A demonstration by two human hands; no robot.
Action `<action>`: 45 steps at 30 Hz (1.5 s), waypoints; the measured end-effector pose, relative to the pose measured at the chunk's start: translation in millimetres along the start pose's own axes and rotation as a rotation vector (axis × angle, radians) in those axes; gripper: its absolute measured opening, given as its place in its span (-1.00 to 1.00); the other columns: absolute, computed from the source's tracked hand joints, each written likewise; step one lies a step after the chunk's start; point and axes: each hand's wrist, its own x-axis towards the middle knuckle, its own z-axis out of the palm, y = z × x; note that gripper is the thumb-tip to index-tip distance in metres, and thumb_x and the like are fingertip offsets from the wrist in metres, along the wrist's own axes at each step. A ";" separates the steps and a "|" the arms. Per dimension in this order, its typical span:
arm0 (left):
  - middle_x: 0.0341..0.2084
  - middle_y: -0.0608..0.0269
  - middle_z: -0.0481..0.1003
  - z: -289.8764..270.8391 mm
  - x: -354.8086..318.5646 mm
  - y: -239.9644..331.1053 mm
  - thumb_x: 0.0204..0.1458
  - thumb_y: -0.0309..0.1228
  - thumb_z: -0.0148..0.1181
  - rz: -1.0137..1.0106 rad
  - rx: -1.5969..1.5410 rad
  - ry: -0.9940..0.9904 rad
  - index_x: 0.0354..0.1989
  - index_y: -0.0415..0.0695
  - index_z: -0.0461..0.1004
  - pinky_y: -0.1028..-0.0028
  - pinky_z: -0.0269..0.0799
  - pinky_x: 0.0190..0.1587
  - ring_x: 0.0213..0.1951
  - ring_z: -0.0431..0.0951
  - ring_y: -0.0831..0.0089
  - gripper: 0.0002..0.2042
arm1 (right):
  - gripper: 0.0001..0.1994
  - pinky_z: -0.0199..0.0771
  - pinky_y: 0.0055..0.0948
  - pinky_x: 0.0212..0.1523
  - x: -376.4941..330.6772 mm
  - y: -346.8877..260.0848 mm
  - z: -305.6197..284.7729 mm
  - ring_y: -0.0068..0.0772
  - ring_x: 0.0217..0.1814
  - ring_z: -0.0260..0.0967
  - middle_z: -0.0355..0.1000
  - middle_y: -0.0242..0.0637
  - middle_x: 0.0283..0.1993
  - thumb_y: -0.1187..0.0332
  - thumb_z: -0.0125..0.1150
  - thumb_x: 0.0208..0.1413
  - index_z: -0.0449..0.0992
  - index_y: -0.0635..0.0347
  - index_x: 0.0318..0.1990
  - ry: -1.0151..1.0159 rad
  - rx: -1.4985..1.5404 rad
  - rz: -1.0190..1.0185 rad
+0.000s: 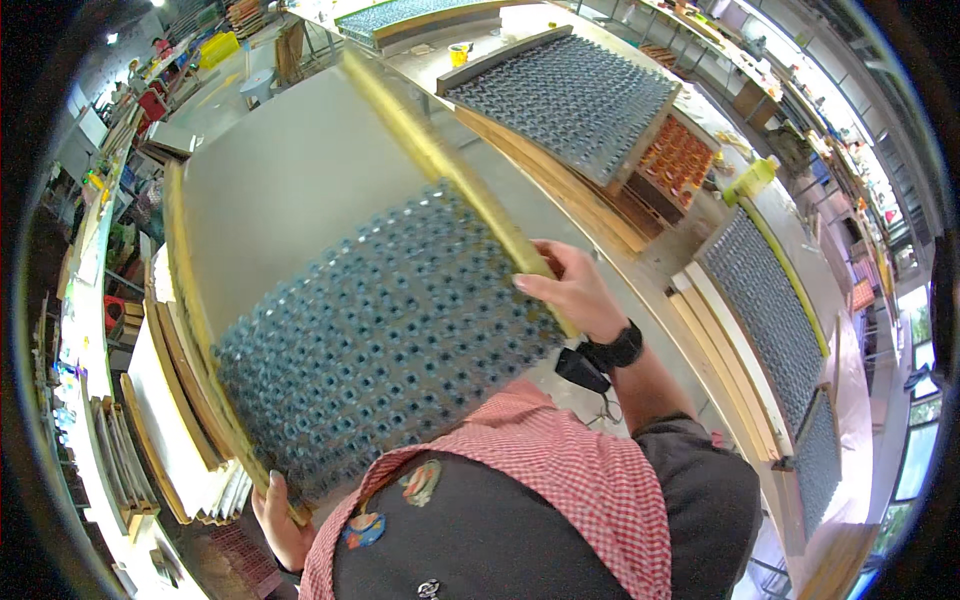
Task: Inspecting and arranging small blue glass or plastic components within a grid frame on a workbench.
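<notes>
Yellow-painted side rails, one along each long edge, frame the grey tray held out in front of the person, over the gap beside the counter. Dark blue-grey pieces, small and set in close rows, fill the half nearer the body; the far half is bare panel. Having the load on the near side probably makes the tray easier to steady, since the weight sits close to the hands.

The right grip is closed around the right rail, thumb on top and the other fingers tucked out of sight past the edge. At the near end of the left rail, the left grip has its thumb up against the corner; its remaining fingers are hidden, so how tightly they wrap cannot be told. Holding by opposite rails seems meant to spread the weight and keep fingers off the pieces. Whether the near edge touches the checked apron is unclear.

On the counter to the right, a similar filled tray lies near a panel of orange-red pieces. To the left, boards lean close together, presumably to save room.
</notes>
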 end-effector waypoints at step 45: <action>-0.26 0.09 0.36 132.9 75.3 -57.4 0.04 -0.24 0.00 -0.592 0.667 -0.169 -0.06 -0.29 0.21 0.27 0.44 -0.24 -0.22 0.43 0.29 -0.60 | -0.52 0.37 -0.30 -0.21 110.9 83.4 -19.7 -0.06 -0.28 0.40 0.44 0.00 -0.34 0.20 0.23 -0.32 0.44 0.32 -0.18 -0.094 0.069 -0.099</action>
